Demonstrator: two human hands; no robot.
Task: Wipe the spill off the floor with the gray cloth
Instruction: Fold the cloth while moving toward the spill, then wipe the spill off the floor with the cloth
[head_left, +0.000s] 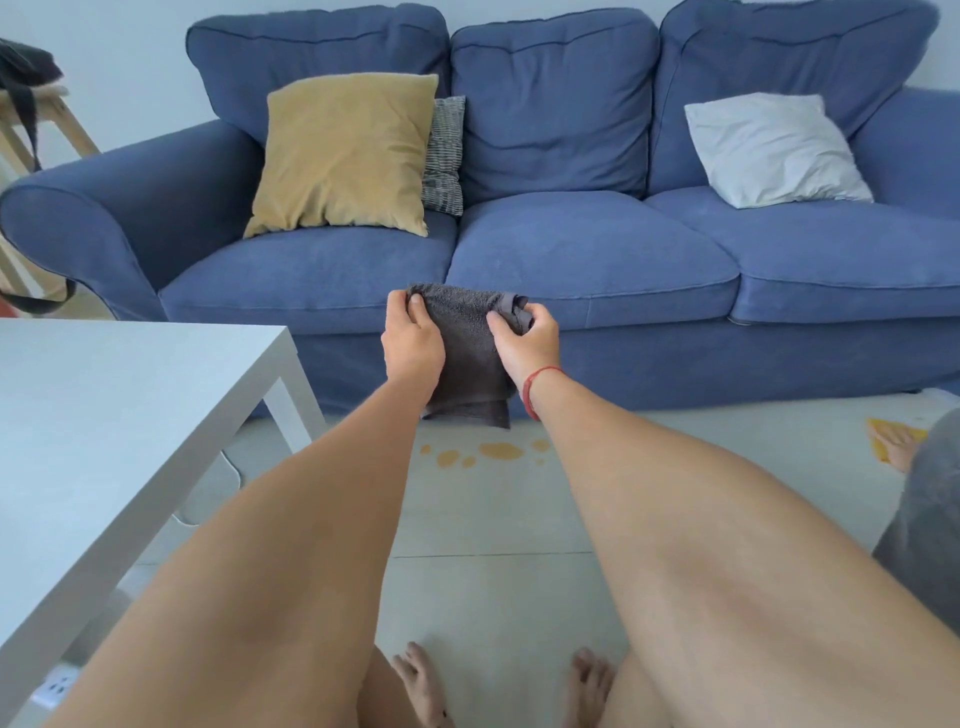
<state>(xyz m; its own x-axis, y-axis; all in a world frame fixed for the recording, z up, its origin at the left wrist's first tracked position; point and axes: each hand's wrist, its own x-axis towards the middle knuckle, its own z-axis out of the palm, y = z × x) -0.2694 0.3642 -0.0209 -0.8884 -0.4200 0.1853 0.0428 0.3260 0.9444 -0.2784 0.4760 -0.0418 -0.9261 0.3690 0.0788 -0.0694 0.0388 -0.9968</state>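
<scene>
— Where is the gray cloth (470, 343)?

— In the middle of the frame, held up in the air in front of the blue sofa (571, 249). The left hand (413, 340) grips its upper left corner and the right hand (527, 338) pinches its upper right edge, fingers curled closed on the fabric. The cloth hangs folded between them, its lower edge dangling clear of the floor (493, 597).

— And the spill (498, 451)?

— Just below the cloth in the picture, on the pale tiled floor: a cluster of orange-yellow puddles and drops (one larger patch, several small ones). The cloth is not touching it.

— What else is around?

— A white worktop (104, 441) fills the lower left of the frame, one leg standing near the spill. On the sofa, a yellow cushion (343, 153) leans at the left with a patterned cushion (445, 156) tucked behind it, and a white cushion (774, 150) sits to the right. The person's bare feet (421, 686) show at the bottom edge. There is a red band (535, 387) on the right wrist. At the right edge lies something yellow on the floor (too cut off to identify).
</scene>
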